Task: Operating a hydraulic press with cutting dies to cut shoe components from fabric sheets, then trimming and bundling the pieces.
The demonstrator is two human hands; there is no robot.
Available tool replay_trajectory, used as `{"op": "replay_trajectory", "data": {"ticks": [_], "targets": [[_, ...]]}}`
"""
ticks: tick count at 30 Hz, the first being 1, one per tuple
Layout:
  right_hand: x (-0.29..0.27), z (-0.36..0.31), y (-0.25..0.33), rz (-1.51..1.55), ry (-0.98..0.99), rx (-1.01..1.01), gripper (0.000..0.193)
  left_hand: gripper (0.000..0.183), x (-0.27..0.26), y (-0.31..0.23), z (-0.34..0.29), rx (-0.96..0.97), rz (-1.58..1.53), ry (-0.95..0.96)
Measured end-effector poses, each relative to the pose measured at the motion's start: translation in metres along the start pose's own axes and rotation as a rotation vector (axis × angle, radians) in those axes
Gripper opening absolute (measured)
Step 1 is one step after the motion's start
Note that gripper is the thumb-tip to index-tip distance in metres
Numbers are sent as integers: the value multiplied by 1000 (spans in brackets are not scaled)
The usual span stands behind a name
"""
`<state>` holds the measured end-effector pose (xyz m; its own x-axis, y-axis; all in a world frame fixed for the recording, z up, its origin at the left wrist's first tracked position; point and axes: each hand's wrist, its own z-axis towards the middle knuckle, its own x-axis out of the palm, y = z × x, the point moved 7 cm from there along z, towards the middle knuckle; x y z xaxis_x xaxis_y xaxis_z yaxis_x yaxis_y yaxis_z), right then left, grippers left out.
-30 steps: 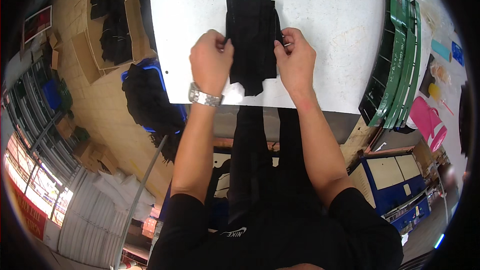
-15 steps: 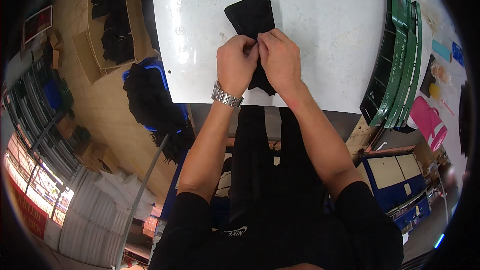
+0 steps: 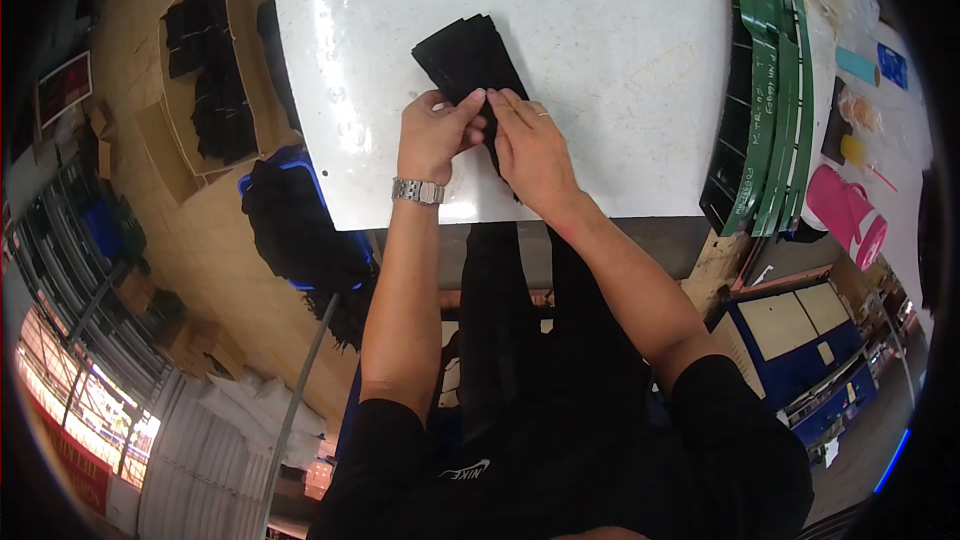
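Note:
A bundle of black cloth pieces (image 3: 465,55), stacked and narrowed toward the middle, lies aslant on the white table (image 3: 630,90), its fanned end pointing away from me. My left hand (image 3: 432,140) is at the bundle's left side, thumb tip pressed on its middle and fingers curled beneath. From the right, my right hand (image 3: 535,155) lies over the cloth with its fingertips together, meeting the left thumb there. Whether something small sits between the fingertips cannot be made out. The bundle's near part is mostly covered by the right hand.
Green slatted plastic pieces (image 3: 765,90) stand along the table's right edge, with a pink and white container (image 3: 845,215) beyond them. To the left are an open cardboard box (image 3: 250,40) of black cloth bundles and a blue basket (image 3: 245,183) heaped with black cloth.
The bundle is turned more aslant, its far end leaning further left. My left fingers have loosened from a tight pinch, and my right fingers have straightened over the cloth. The whole view has shifted slightly.

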<state>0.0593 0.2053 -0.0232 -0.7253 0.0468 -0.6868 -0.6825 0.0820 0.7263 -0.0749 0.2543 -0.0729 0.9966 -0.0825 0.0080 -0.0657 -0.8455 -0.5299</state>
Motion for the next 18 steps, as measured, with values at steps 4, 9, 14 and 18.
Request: {"op": "replay_trajectory", "data": {"ticks": [4,9,14,18], "targets": [[-4,0,-19,155,-92,3,36,53,5,-10,10,246,358,-191],[5,-4,-55,698,-141,181,44,63,40,-27,8,480,572,-348],[3,-5,-73,822,-207,272,44,72,57,-17,7,711,859,-462],[27,-14,-69,935,-256,276,66,78,43,-8,24,533,746,-207]]}}
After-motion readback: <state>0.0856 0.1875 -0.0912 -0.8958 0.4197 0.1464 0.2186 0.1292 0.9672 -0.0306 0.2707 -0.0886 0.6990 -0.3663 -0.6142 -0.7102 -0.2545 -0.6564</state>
